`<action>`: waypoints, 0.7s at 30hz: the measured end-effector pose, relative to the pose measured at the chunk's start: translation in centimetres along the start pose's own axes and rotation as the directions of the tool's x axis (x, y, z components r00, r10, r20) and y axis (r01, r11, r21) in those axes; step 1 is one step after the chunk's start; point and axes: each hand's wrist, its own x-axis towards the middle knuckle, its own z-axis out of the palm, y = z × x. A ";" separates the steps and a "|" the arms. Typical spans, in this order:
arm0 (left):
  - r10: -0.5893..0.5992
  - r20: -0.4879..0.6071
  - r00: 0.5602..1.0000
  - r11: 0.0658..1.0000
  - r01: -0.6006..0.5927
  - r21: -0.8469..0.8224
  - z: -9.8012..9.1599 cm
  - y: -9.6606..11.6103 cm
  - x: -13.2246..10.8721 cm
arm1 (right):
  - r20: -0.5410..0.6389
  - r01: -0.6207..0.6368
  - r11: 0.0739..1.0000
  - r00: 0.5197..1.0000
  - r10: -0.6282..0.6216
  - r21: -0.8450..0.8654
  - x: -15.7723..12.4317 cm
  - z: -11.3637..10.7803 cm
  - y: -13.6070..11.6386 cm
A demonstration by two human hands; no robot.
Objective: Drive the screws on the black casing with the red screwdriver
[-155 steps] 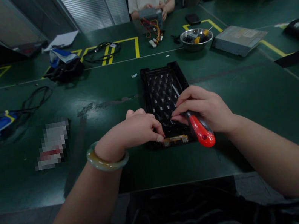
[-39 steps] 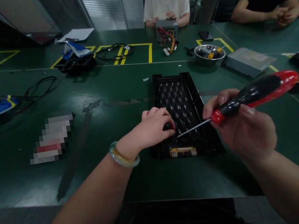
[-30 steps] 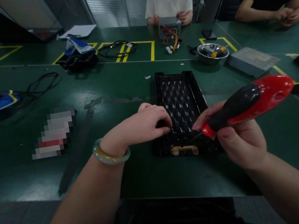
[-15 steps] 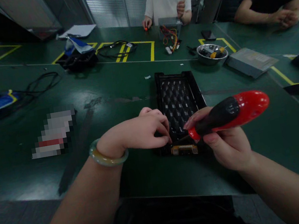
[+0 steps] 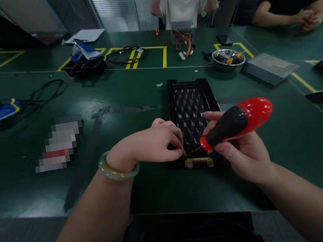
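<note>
"Red and black plastic in the right hand (image 5: 248, 160): what am I seeing from here?"

"A screwdriver (image 5: 232, 125). I see fingers and thumb clamped on the front of its handle, the butt tipped up to the right. I'd say it's gripped that near the collar so the tip can be steered finely."

"Where does the steel shaft (image 5: 195, 149) point?"

"Down and left, into the near end of the black plastic casing (image 5: 190, 106). I can't make out the tip; it runs toward the left fingertips."

"And the left hand (image 5: 156, 144)?"

"Thumb and forefinger come close together at the casing's near left corner, but I can't tell whether anything is pinched there. My guess is they steady the spot."

"How does the casing lie?"

"Flat on the green table (image 5: 149, 193), open side up, presumably so its inside can be reached. An orange-brown connector board (image 5: 199, 162) sits along its near end, just beside the shaft."

"Other tools?"

"Farther off to the right, a steel bowl (image 5: 230, 68) holds what look like yellow-and-black tool handles (image 5: 230, 61), likely to keep them from rolling."
</note>
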 end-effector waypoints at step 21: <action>-0.026 0.005 1.000 1.000 0.026 0.003 0.3 -0.1 0.0 | -0.084 -0.070 0.990 0.993 0.080 0.121 0.3 0.4 -0.1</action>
